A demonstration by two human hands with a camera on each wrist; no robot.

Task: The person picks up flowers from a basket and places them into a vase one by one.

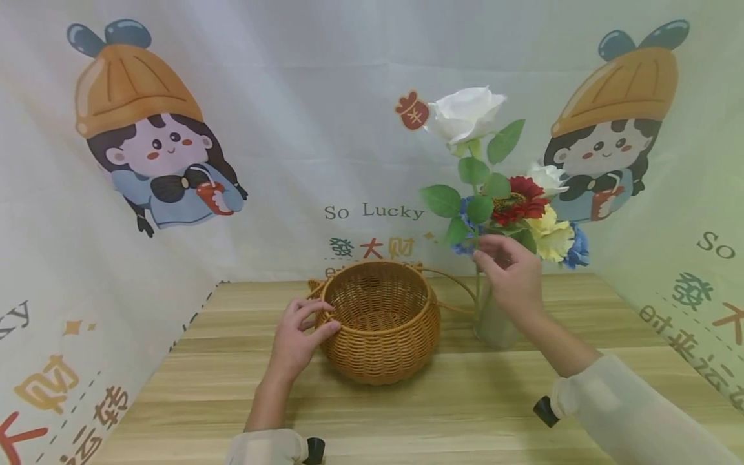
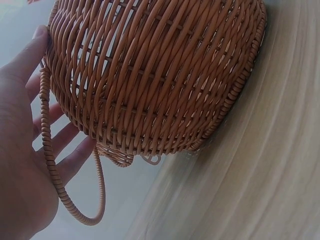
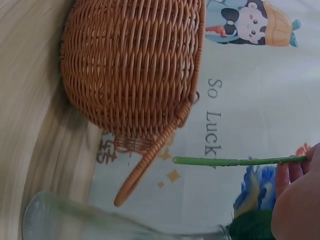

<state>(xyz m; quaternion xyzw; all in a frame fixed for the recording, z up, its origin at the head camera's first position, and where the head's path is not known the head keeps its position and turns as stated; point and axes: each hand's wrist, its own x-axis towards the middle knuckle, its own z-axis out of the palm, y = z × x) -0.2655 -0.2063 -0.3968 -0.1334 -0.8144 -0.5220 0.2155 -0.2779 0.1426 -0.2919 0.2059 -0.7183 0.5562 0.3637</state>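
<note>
A round brown wicker basket [image 1: 378, 352] sits on the wooden table. My left hand [image 1: 299, 336] holds it at its left rim, thumb and fingers spread at the edge beside a looped handle [image 2: 47, 130]. My right hand [image 1: 514, 274] pinches the green stem [image 3: 215, 161] of an artificial white rose [image 1: 467, 116]. The rose stands upright, its bloom high above the hand. In the right wrist view the stem's lower end hangs free, between the basket and a clear glass vase [image 3: 100, 220]. Red, yellow, blue and white flowers [image 1: 517, 200] stand in the vase, partly behind my right hand.
The second basket handle [image 1: 459, 278] sticks out right, towards the vase. Printed cloth [image 1: 302, 129] surrounds the table [image 1: 372, 420] at the back and both sides.
</note>
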